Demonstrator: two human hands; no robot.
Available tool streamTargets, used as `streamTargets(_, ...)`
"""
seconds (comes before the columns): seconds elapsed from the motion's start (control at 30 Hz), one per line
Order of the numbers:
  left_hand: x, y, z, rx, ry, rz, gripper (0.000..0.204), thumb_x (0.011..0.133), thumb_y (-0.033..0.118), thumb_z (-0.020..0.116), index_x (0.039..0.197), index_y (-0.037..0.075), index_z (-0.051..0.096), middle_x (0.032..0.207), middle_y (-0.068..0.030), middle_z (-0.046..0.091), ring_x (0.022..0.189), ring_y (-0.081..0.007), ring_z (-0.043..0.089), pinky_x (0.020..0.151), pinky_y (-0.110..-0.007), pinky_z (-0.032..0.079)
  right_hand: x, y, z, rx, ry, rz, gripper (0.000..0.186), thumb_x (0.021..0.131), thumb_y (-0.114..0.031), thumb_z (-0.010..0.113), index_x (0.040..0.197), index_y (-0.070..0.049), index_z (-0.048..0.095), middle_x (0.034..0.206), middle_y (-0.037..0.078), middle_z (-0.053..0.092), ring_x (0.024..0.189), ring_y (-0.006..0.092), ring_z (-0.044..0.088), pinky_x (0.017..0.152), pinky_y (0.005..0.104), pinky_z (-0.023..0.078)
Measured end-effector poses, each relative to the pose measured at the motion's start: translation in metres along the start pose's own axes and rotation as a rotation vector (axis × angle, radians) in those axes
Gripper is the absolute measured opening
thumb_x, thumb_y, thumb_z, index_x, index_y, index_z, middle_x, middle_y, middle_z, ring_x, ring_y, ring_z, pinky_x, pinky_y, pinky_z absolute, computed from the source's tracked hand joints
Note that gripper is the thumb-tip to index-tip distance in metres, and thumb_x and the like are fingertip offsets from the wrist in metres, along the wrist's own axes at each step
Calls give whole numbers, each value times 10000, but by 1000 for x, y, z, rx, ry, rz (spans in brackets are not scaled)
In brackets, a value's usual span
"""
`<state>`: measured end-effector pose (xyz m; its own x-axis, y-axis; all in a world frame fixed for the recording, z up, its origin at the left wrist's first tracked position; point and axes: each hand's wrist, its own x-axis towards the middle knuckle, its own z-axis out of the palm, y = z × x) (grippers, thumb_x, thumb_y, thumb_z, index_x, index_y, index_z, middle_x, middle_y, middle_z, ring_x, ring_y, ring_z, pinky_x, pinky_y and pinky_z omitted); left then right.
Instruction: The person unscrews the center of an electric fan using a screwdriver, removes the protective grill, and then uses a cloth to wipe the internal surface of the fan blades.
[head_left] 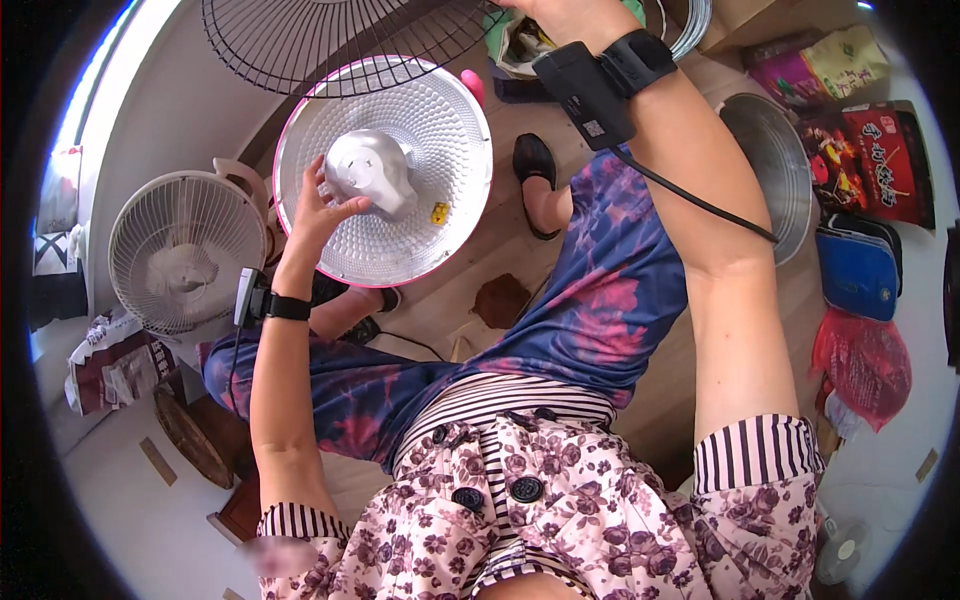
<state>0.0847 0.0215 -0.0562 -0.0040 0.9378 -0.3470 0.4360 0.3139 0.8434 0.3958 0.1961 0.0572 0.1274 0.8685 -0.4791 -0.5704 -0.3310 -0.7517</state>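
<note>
A round dish heater point(455, 150) with a dimpled silver reflector and a pink rim stands in front of me. My left hand point(328, 205) wraps its fingers and thumb around the silver dome-shaped cover point(370, 170) at the middle of the dish. On the reflector, just right of the dome, is a small yellow piece point(439, 212). A black wire grille point(340, 45) is raised over the dish's far edge. My right hand point(565, 15), partly cut off by the top of the view, grips the grille's right edge.
A white fan point(185, 255) stands to the left, beside a wooden round lid point(190, 435). On the right are a metal pot point(765, 170), a red package point(870, 165), a blue case point(858, 270) and a red plastic bag point(865, 370). My shoe point(533, 160) lies beyond the dish's right side.
</note>
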Motion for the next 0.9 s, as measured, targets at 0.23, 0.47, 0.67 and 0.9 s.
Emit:
streamTargets(0.23,-4,2,10,-72,77,-31,1085,571,177,862,1398,39,172,1309,-238,373,1060,-332,534,840,-375,492,-7,2,6,-38,-7,-10,366,902,-362,529,835,-3,500,602,104,398,507,222,418,476,370,445)
streamTargets(0.47,-1,-14,20,-168,77,73,918,599,83,828,1315,15,258,1190,-181,470,1054,-268,530,864,-340,466,-6,4,8,-50,-60,-22,356,901,-364,529,799,-25,501,582,94,424,479,207,422,450,350,431)
streamTargets(0.67,-4,-17,24,-242,99,104,816,610,15,800,1250,32,293,1124,-153,483,1034,-244,520,860,-325,464,-4,8,8,14,-117,-29,316,894,-342,548,785,-50,489,577,81,426,450,197,409,438,345,437)
streamTargets(0.9,-7,-11,16,-242,66,28,896,619,37,799,1306,-5,225,1173,-180,457,1082,-271,498,893,-340,448,-9,12,15,-37,-35,-38,299,881,-327,574,787,-58,484,579,74,430,424,190,394,408,347,426)
